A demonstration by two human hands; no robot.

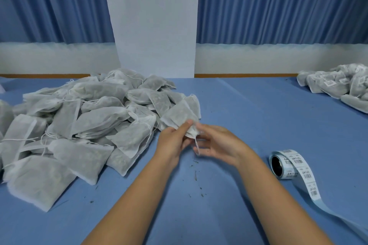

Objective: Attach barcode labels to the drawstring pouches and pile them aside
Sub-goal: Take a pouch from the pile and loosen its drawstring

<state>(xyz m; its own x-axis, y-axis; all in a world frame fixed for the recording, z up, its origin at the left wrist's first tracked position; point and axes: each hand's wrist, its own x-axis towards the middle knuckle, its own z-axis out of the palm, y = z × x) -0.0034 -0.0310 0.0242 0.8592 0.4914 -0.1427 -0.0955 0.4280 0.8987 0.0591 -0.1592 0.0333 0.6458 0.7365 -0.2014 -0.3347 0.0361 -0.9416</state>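
A white drawstring pouch (179,115) filled with dark herbs is lifted at the right edge of the big heap of unlabelled pouches (79,121). My left hand (173,141) pinches its gathered neck between thumb and fingers. My right hand (217,145) is at the same neck, fingers loosely spread beside the dangling string; whether it grips the string is unclear because of blur. A roll of barcode labels (282,165) lies to the right, its strip trailing toward the near right corner.
A pile of labelled pouches (342,85) sits at the far right of the blue table (239,105). Bits of dried herb lie scattered on the cloth near my forearms. A white pillar and blue curtains stand behind the table.
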